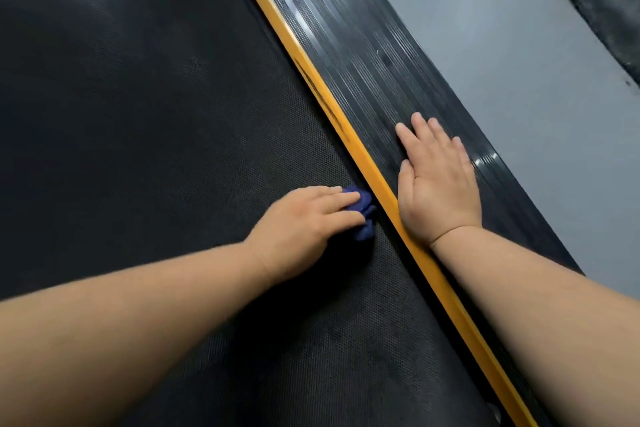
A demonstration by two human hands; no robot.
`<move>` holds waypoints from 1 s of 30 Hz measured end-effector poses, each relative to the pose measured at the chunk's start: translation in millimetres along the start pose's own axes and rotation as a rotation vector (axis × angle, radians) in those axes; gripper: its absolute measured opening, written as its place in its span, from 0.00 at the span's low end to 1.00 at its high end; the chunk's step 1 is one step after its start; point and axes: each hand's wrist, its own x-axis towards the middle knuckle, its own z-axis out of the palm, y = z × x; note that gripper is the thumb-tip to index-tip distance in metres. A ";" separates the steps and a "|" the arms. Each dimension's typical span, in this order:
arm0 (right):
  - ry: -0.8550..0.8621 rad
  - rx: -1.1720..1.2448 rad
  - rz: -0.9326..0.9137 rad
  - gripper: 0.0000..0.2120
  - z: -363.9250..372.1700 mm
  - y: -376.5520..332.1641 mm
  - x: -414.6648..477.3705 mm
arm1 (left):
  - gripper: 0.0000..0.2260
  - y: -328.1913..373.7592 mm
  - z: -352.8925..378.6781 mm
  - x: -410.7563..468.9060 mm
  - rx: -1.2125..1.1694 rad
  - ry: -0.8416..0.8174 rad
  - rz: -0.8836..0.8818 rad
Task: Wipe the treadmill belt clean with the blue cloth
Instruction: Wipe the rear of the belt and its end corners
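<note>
Grey floor (519, 80) borders the ribbed black side rail (346, 45), where the right hand (436, 184) lies flat with straight fingers. Across the yellow edge strip (346, 139), the left hand (298, 229) presses a bunched blue cloth (363, 215) onto the black textured treadmill belt (156, 114), fingers nearly straight, just beside the strip.

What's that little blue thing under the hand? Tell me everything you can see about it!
It is the blue cloth, dark blue and soft-looking, scrunched into a small wrinkly bunch. Most of it is hidden under the left hand, which lies over it and presses it down; only some folds peek out beyond it. It sits on the black treadmill belt, right at its edge, close beside the yellow strip.
</note>
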 end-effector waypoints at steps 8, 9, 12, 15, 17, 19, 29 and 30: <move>-0.011 0.021 -0.024 0.24 0.3 2.9 -1.1 | 0.20 -50.7 -19.8 42.1 0.165 0.144 -0.609; -0.026 0.011 -0.034 0.24 -0.7 3.9 -0.8 | 0.21 -34.5 -8.5 38.1 0.143 0.125 -0.543; -0.082 -0.001 -0.047 0.24 -4.7 8.6 -10.2 | 0.17 22.0 13.3 16.4 -0.014 0.035 -0.334; -0.090 -0.034 -0.034 0.23 -9.0 20.1 -36.0 | 0.20 57.7 13.5 -5.9 -0.103 -0.087 -0.148; -0.097 -0.055 -0.059 0.23 -9.2 25.1 -47.7 | 0.21 39.6 4.1 -0.3 -0.027 -0.029 -0.146; -0.082 -0.046 -0.072 0.23 -7.2 28.3 -50.5 | 0.18 7.9 -2.2 13.1 0.115 0.085 -0.355; -0.032 -0.015 -0.094 0.24 0.4 32.7 -49.0 | 0.16 105.7 34.7 -7.8 0.084 0.015 -0.334; -0.030 -0.018 -0.096 0.24 0.4 33.0 -49.5 | 0.17 100.0 28.5 -6.7 0.085 -0.003 -0.281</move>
